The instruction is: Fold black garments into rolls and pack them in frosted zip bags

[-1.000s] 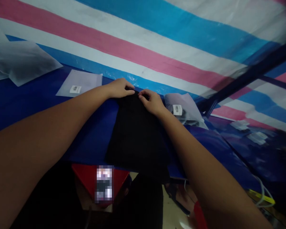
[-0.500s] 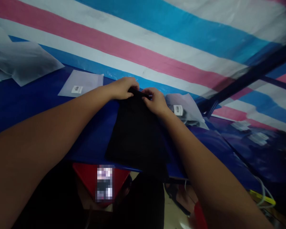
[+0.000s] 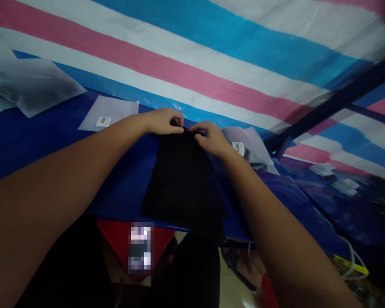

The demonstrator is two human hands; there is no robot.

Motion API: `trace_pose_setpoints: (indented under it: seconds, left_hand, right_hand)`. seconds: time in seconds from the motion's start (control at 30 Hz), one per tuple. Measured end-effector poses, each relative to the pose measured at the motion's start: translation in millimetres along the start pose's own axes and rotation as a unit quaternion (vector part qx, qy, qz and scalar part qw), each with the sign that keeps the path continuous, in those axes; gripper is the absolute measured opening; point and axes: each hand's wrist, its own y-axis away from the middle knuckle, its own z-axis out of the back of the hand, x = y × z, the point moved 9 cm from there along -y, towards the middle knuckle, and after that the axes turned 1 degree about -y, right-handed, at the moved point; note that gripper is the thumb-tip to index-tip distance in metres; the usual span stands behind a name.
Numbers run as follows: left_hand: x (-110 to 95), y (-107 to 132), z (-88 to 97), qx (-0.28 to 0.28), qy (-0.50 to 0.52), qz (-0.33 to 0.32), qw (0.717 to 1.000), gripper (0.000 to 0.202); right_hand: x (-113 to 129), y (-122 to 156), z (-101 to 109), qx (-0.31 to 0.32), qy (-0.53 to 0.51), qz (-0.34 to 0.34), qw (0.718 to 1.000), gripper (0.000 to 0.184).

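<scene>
A piece of black cloth (image 3: 184, 184), perhaps a folded garment, lies on the blue table (image 3: 122, 192), its near corner hanging over the front edge. My left hand (image 3: 167, 122) pinches its far edge between thumb and fingers. Close beside it, my right hand (image 3: 208, 136) is also closed on that edge, with the fingertips of both hands almost meeting. The exact part of the cloth under the fingers is too dark to make out.
Left of my hands lies a frosted bag (image 3: 115, 110) with a barcode label; farther left are more frosted bags (image 3: 35, 85). A filled, labelled bag (image 3: 252, 147) is at the right. Behind hangs a striped sheet (image 3: 179, 64) beside a dark pole (image 3: 333, 98). Below is a red stool (image 3: 115, 239).
My hands have drawn closer together along the cloth's far edge. The cloth's top has been gathered slightly, while its lower part stays in place.
</scene>
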Motion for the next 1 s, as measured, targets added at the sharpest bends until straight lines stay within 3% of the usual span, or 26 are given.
trace_pose_setpoints:
  seconds: [0.17, 0.23, 0.33, 0.43, 0.63, 0.8, 1.0]
  left_hand:
    - [5, -4, -5.4, 0.006, 0.038, 0.02, 0.999, 0.023]
    - [6, -4, -6.5, 0.01, 0.052, 0.022, 0.998, 0.02]
    - [5, -4, -3.0, -0.009, 0.062, 0.021, 0.998, 0.024]
    - [1, -4, 1.0, -0.026, 0.027, 0.02, 0.999, 0.033]
    - [-21, -3, 0.3, -0.027, -0.065, -0.037, 0.997, 0.035]
    - [-33, -2, -3.7, -0.027, -0.09, -0.09, 0.992, 0.03]
    - [-19, 4, 0.9, 0.001, -0.033, -0.007, 0.999, 0.044]
  right_hand:
    - [4, 3, -5, 0.03, -0.033, -0.012, 0.999, 0.013]
    - [2, 6, -6, 0.037, -0.045, -0.025, 0.998, 0.025]
    - [-7, 9, -7, 0.042, -0.077, -0.057, 0.995, 0.062]
    - [-10, 9, -8, 0.05, -0.075, -0.055, 0.994, 0.071]
    - [5, 6, -6, 0.055, -0.082, 0.004, 0.995, 0.048]
    - [10, 5, -2, 0.044, -0.106, 0.009, 0.993, 0.031]
    - [13, 5, 0, 0.029, -0.061, 0.008, 0.998, 0.021]
